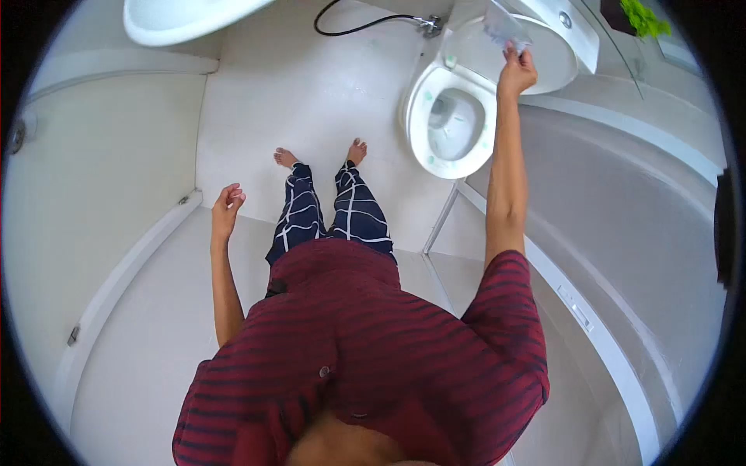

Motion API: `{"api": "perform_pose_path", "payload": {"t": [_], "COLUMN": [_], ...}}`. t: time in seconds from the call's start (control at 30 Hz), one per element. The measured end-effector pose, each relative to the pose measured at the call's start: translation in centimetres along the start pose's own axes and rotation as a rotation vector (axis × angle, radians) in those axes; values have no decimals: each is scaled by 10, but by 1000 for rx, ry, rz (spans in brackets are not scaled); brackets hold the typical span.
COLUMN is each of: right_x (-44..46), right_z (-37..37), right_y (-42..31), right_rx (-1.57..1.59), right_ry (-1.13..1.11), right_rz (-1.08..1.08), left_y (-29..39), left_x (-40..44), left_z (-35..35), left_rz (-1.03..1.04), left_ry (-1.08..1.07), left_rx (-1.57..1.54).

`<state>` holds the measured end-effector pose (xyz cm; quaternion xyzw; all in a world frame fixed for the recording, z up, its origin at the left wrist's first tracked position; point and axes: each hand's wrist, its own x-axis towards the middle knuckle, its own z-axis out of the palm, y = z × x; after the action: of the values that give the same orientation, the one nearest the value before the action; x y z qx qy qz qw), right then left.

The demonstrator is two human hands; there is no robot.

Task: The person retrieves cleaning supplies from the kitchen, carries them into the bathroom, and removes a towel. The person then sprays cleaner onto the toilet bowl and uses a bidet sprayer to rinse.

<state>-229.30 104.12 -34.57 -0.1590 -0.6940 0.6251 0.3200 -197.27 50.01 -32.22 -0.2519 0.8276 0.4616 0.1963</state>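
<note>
My right hand [518,71] is stretched forward over the raised lid of the white toilet [458,167]. Its fingertips pinch a thin, see-through plastic packet [501,27]; what is inside it, if anything, I cannot make out. The toilet seat is down, with the bowl uncovered and several small pale green marks around the ring. Away to the left, my left hand [228,208] hangs in the air with its fingers loosely bent and apart, holding nothing.
A white basin [186,19] juts in at the upper left. A black hose [350,33] runs to a metal valve [429,26] beside the toilet. At the right stands a curved shower partition [606,194]; a green plant [645,19] sits in the upper right corner.
</note>
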Motion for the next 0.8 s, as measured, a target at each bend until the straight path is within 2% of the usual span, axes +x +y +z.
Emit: {"api": "perform_pose_path", "payload": {"t": [0.07,0.13,0.2,0.27,0.3,0.33,0.43,0.47,0.57,0.63,0.7,0.77,0.8], "right_x": [22,51,50,55,50,53,78,80,29,-1,-52,-83,-96], "right_z": [-6,-31,-53,-74,-88,-99,-92,-98,-97,-100,-108,-131,-142], "right_y": [-12,-15,-21,-11,-13,-16,-26,-11,-9,27,19,28,31], "right_rx": [-20,-286,49,-16,-67,-410,89,96,-110,-106,-93,-287,-177], "right_ry": [34,91,194,158,136,150,212,201,173,66,22,25,58], "right_rz": [-121,-172,-201,-153,-111,-149,-279,-128,-50,53,203,166,211], "left_y": [12,22,17,11,15,20,43,41,47,69,74,80,81], "left_x": [23,20,3,11,16,11,26,32,11,14,10,15,18], "left_z": [-1,3,3,8,7,7,19,28,37,49,43,47,48], "left_rz": [47,43,42,23,35,21,94,102,100,113,93,96,105], "left_ry": [6,-12,-27,-10,-31,-54,-62,-72,-148,-160,-208,-228,-233], "left_rx": [28,1,49,45,49,56,67,68,66,72,118,143,151]}}
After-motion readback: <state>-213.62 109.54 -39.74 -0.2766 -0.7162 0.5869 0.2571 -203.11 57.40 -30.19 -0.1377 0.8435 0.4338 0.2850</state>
